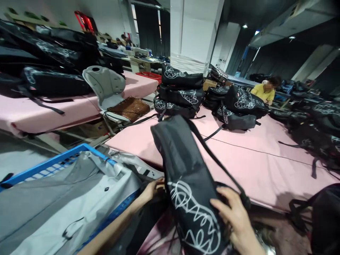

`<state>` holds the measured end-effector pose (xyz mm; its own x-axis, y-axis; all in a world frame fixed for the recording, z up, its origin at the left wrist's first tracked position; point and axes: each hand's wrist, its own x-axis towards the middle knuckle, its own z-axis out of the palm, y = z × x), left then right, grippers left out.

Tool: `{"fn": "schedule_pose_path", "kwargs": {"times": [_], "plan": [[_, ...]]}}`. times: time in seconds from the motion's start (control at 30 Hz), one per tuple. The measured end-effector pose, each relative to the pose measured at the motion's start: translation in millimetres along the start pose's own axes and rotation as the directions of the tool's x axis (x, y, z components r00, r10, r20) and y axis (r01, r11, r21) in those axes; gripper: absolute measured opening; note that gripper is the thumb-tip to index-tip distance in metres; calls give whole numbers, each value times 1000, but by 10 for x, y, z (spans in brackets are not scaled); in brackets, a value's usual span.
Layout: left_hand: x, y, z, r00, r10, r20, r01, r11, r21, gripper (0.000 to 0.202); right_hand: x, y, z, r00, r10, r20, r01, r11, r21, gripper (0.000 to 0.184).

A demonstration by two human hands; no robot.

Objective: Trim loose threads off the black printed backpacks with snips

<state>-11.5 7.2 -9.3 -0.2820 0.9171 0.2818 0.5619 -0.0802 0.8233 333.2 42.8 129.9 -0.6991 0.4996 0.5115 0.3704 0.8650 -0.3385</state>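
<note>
A black backpack (186, 166) with a white scribbled line print stands tilted in front of me, its near end at my lap and its far end over the table edge. My left hand (152, 189) grips its left side, with the fingertips partly hidden behind the fabric. On the other side, my right hand (235, 212) holds the backpack's right edge, thumb and fingers curved against it. A black strap (220, 159) arcs from the top of the backpack down past my right hand.
A pink-covered table (265, 163) carries stacked black bags (182, 94) and more bags (239, 106) farther right. At left stand a blue crate (53, 161) with grey fabric (87, 191) and a grey chair (106, 85). A person in yellow (262, 92) works beyond the table.
</note>
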Motion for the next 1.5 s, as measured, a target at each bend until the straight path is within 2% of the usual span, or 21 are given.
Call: {"fn": "schedule_pose_path", "kwargs": {"times": [0.07, 0.1, 0.13, 0.17, 0.2, 0.23, 0.27, 0.3, 0.37, 0.43, 0.5, 0.57, 0.67, 0.8, 0.93, 1.0, 1.13, 1.27, 1.33, 1.4, 1.5], "plan": [[80, 145, -130, 977, -92, -190, 98, 995, 22, 35, -198, -105, 190, 999, -10, 51, 11, 1000, -20, 55], [108, 272, -220, 943, -107, -316, 125, 991, 39, 37, -260, -156, 255, 997, -9, 80, 10, 1000, -13, 56], [135, 434, -309, 882, -74, -465, 116, 991, 64, 37, -289, -203, 283, 993, -4, 116, 4, 1000, 5, 57], [168, 621, -386, 819, 31, -572, 55, 990, 131, 37, -280, -242, 273, 986, -3, 165, -3, 999, 33, 57], [211, 819, -440, 795, 175, -581, -44, 972, 232, 38, -236, -267, 229, 978, -6, 210, -9, 998, 68, 55], [263, 1013, -467, 830, 320, -457, -172, 926, 336, 39, -161, -280, 163, 966, -5, 258, -22, 995, 102, 53], [324, 1190, -470, 870, 419, -261, -293, 864, 409, 39, -64, -283, 86, 952, 0, 305, -39, 992, 124, 52], [389, 1339, -451, 884, 456, -99, -373, 818, 438, 38, 48, -280, 10, 939, 14, 343, -59, 991, 121, 52], [520, 1545, -385, 888, 440, 137, -452, 774, 444, 39, 290, -273, -107, 929, 40, 368, -52, 998, 24, 54], [643, 1647, -330, 887, 397, 237, -462, 777, 428, 42, 530, -287, -154, 943, 23, 331, 30, 988, -155, 56], [750, 1702, -312, 863, 388, 323, -494, 783, 379, 46, 749, -324, -135, 950, -28, 312, 133, 939, -318, 53], [836, 1755, -320, 807, 406, 429, -552, 777, 302, 51, 934, -371, -77, 930, -53, 365, 211, 888, -408, 46], [918, 1851, -321, 724, 418, 548, -611, 759, 227, 55, 1113, -412, -2, 860, 51, 508, 224, 856, -465, 32], [944, 1936, -229, 671, 449, 591, -659, 725, 198, 59, 1166, -363, -50, 772, 160, 616, 178, 874, -451, 28], [920, 1937, -73, 639, 505, 580, -712, 674, 197, 64, 1107, -254, -125, 746, 127, 654, 151, 924, -351, 32], [898, 1935, 10, 645, 525, 554, -723, 654, 223, 62, 1060, -202, -114, 749, 103, 655, 94, 962, -258, 34], [829, 1922, 178, 671, 534, 514, -725, 618, 305, 55, 943, -154, -45, 804, 79, 590, -129, 991, 44, 30], [780, 1850, 263, 700, 539, 468, -709, 604, 364, 52, 828, -165, 9, 822, 109, 559, -329, 892, 310, 10], [771, 1817, 214, 680, 580, 449, -725, 622, 294, 56, 774, -158, 20, 817, 155, 555, -407, 836, 366, 5], [738, 1805, 104, 678, 629, 380, -718, 677, 161, 45, 720, -133, 20, 803, 202, 560, -481, 775, 411, 3], [583, 1804, -89, 754, 618, 223, -632, 775, -10, 16, 637, -68, 2, 780, 254, 571, -561, 688, 460, 7]]}}
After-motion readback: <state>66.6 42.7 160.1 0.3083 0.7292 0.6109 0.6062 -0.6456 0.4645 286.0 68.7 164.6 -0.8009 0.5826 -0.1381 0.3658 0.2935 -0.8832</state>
